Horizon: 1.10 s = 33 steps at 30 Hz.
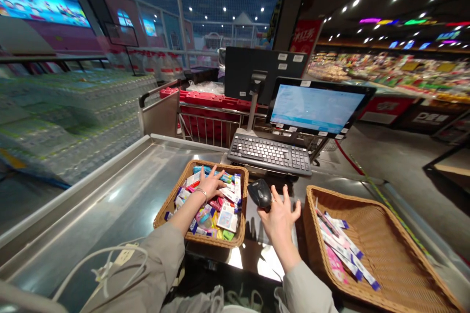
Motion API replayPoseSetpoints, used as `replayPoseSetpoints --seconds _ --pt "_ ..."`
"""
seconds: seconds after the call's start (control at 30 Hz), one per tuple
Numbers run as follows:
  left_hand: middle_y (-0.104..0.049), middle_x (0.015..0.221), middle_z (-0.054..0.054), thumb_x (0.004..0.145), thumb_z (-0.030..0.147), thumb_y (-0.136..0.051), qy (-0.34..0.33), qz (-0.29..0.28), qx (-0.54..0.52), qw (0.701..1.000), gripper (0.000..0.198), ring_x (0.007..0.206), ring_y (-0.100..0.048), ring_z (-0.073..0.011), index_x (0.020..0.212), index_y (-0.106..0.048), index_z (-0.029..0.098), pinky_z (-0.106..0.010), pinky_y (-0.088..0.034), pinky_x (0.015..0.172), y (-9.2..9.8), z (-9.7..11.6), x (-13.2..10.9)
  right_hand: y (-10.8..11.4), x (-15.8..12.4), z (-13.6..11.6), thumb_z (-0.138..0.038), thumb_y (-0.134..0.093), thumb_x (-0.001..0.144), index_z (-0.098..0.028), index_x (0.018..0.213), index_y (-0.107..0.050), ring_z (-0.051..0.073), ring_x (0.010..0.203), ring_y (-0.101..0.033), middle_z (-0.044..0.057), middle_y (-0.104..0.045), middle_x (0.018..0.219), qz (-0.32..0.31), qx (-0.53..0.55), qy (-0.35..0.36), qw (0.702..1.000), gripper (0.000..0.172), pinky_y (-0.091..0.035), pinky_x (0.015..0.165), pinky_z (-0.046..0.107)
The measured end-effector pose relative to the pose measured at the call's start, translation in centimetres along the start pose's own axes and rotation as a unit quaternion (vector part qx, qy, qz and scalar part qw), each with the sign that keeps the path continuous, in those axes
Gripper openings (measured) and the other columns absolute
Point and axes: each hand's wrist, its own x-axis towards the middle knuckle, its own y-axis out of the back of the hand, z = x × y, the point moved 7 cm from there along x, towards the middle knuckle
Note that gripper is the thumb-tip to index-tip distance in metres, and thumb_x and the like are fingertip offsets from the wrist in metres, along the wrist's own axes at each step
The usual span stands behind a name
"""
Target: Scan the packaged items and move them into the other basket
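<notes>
Left hand (210,187) spread over small packets (226,216) in a basket (244,208), right hand (279,215) open beside a black device (259,193).
On the left, fanned, unclenched fingers lie over the packets heaped inside the woven basket. Just right of it sits the device, the right hand's relaxed fingers at its edge; whether they touch is unclear. Behind stand a keyboard (270,151) and lit screen (317,106). Farthest right, a larger basket (389,239) holds slim packs (341,247).
</notes>
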Motion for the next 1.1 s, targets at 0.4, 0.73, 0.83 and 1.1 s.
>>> replayPoseSetpoints --seconds 0.4,0.73,0.83,1.1 --pt "-0.049 0.144 -0.001 0.056 0.046 -0.083 -0.015 -0.057 0.0 0.998 0.035 0.144 -0.017 -0.0397 0.079 -0.066 0.026 -0.073 0.017 0.1 0.5 -0.2 1.5 -1.2 -0.3 -0.3 -0.024 -0.056 0.075 -0.022 0.094 -0.068 0.031 0.139 -0.028 0.006 -0.059 0.131 -0.005 -0.002 0.0 1.0 0.022 -0.009 0.107 0.062" --pt "-0.055 0.139 -0.003 0.058 0.041 -0.083 -0.028 -0.035 -0.012 0.999 0.032 0.142 -0.025 -0.0352 0.077 -0.063 0.024 -0.071 0.015 0.104 0.7 -0.2 0.9 -1.5 -0.5 -0.7 -0.023 -0.054 0.075 -0.022 0.095 -0.068 0.032 0.138 -0.029 0.006 -0.059 0.131 -0.01 -0.001 0.01 1.0 0.024 -0.009 0.106 0.062" --pt "-0.056 0.138 -0.003 0.062 0.039 -0.082 -0.027 0.004 -0.018 0.999 0.028 0.142 -0.027 -0.0341 0.078 -0.064 0.025 -0.071 0.015 0.105 1.8 -0.1 0.5 -1.6 -0.5 -0.9 -0.023 -0.054 0.075 -0.022 0.096 -0.068 0.033 0.137 -0.03 0.007 -0.06 0.13 -0.007 -0.004 0.016 1.0 0.025 -0.009 0.105 0.063" --pt "-0.059 0.134 -0.003 0.071 0.033 -0.076 0.025 0.153 -0.006 0.988 0.018 0.142 -0.028 -0.0343 0.081 -0.064 0.026 -0.073 0.018 0.104 5.5 0.3 -1.2 -1.5 -0.4 -1.4 -0.022 -0.055 0.075 -0.023 0.102 -0.067 0.032 0.138 -0.03 0.007 -0.059 0.131 -0.007 -0.011 0.03 0.999 0.029 -0.01 0.106 0.062"
